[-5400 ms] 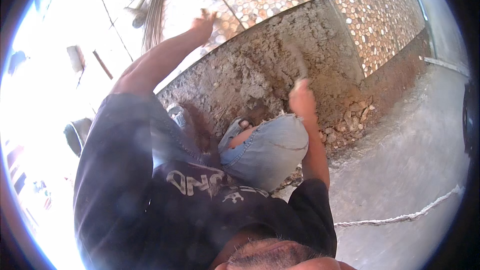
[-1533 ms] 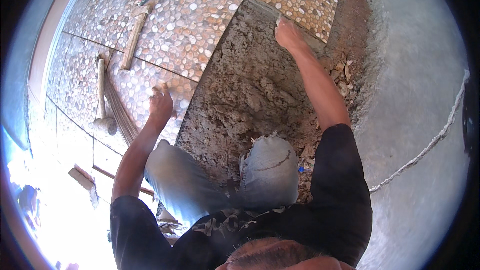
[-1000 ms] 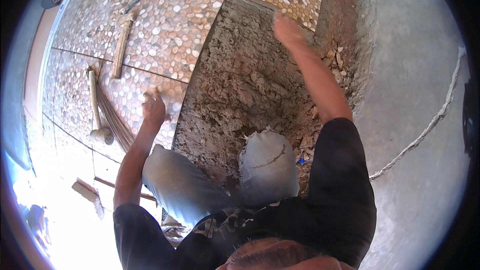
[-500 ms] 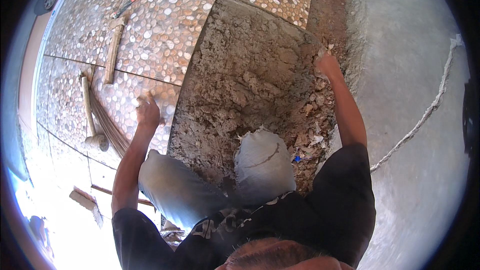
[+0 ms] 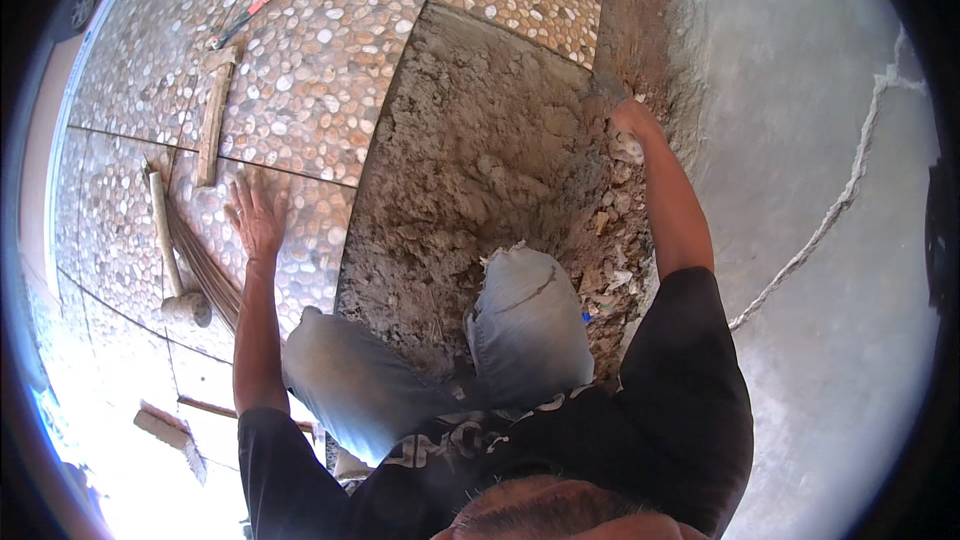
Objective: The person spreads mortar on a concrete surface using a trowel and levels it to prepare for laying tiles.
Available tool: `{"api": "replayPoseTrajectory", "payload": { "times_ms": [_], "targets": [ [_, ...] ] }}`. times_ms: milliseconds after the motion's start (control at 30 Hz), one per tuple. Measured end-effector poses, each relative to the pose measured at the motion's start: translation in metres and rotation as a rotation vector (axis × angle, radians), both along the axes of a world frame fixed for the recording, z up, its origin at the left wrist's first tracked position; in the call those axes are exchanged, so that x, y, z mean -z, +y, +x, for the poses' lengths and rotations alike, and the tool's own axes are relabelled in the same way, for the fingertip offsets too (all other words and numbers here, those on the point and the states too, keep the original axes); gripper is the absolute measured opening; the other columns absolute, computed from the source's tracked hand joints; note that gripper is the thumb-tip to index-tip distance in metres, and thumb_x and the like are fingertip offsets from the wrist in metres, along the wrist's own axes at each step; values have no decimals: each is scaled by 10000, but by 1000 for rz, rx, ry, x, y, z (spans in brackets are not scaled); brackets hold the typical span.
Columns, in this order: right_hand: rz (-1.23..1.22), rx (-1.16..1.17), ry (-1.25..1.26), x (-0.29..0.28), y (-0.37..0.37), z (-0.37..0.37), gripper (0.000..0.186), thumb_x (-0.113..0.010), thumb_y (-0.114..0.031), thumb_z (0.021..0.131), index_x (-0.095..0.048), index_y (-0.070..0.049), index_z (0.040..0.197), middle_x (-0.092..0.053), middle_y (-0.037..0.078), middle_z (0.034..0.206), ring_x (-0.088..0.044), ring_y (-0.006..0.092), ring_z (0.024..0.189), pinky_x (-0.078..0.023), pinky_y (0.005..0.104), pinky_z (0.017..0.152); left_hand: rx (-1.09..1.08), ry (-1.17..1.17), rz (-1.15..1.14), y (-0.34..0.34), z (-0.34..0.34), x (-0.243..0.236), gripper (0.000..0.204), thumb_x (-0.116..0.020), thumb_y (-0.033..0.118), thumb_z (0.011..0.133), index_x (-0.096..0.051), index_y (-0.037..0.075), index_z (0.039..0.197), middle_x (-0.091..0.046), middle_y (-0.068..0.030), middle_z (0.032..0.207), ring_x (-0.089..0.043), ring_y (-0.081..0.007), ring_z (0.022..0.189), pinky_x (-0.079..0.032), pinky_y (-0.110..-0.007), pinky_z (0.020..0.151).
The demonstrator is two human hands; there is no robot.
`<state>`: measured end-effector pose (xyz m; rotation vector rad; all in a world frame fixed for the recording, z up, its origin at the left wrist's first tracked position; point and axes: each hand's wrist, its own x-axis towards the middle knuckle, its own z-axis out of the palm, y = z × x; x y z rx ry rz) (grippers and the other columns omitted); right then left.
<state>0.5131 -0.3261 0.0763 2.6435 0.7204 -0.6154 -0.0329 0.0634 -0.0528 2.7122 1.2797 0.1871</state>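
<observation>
I see the left hand (image 5: 257,215) flat and spread open on the pebble tile (image 5: 300,90), holding nothing, much as before. The right hand (image 5: 630,125) has slid further right, to the far edge of the mortar bed (image 5: 470,160); whether it grips something there, I cannot tell.

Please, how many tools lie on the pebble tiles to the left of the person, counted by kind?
Mallet: 1
Wooden batten: 1
Red-handled tool: 1
Bundle of thin sticks: 1
Float at the lower left: 1
Total: 5
The left hand lies flat on a pebble tile.
</observation>
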Motion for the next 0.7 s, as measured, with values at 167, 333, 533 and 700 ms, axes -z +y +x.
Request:
{"api": "replayPoseTrajectory", "payload": {
  "times_ms": [167,333,533,700],
  "targets": [
    [-140,16,-3,0,35,5,289,-507,-174,832,-569,107,808,-619,250,868,-584,323,743,-444,457,678,-27,-33,-12,1,0,7,650,-419,503,921,-273,170,1460,-206,-142,1524,-142,-319,1420,-66,-576,1117],
    [-210,-25,-38,-7,81,-8,305,-527,-201,822,-589,97,847,-627,241,926,-607,290,808,-452,441,715,-34,-15,-9,3,-6,7,655,-334,542,932,-254,176,1469,-202,-121,1529,-127,-301,1426,-34,-555,1132],
    [-240,24,51,-22,149,-11,251,-505,-168,836,-584,67,874,-632,189,902,-617,282,735,-486,469,637,-60,63,-91,5,-2,-3,656,-340,548,929,-267,173,1462,-187,-109,1534,-117,-291,1430,-25,-553,1134],
    [-187,400,167,-33,239,-38,149,-533,-137,834,-557,9,821,-594,177,792,-608,228,599,-496,406,430,-80,41,-108,7,-8,-4,659,-344,564,925,-286,172,1452,-208,-116,1522,-116,-270,1430,-18,-536,1141]
  ]
}}
